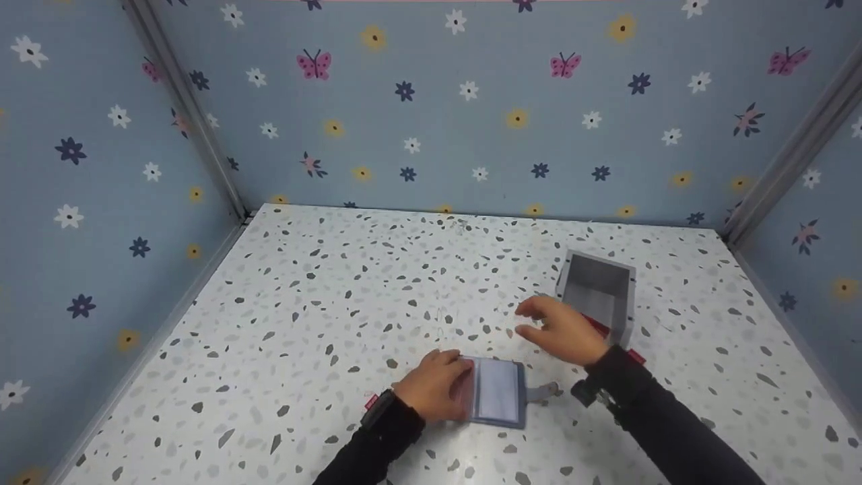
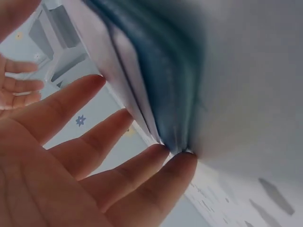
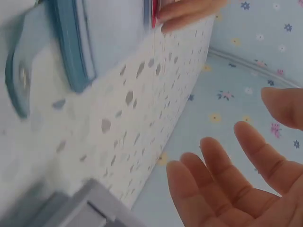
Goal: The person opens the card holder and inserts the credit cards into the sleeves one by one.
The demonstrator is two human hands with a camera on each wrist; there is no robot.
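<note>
A blue-grey wallet [image 1: 498, 392] lies spread on the speckled table, a pale panel facing up on its right half and a strap [image 1: 541, 392] with a round snap sticking out to the right. My left hand [image 1: 434, 386] lies over its reddish left half, hiding part of it. In the left wrist view, extended fingertips [image 2: 163, 151] touch the wallet's edge [image 2: 175, 118]. My right hand [image 1: 562, 330] hovers between wallet and grey box, fingers apart and loosely bent, holding nothing; the right wrist view shows its palm [image 3: 265, 203] bare.
A grey open-topped box [image 1: 632, 296] stands to the right, partly behind my right hand, with something red [image 1: 595, 325] inside near its front. Flower-patterned walls [image 1: 431, 114] border the table at the back and both sides.
</note>
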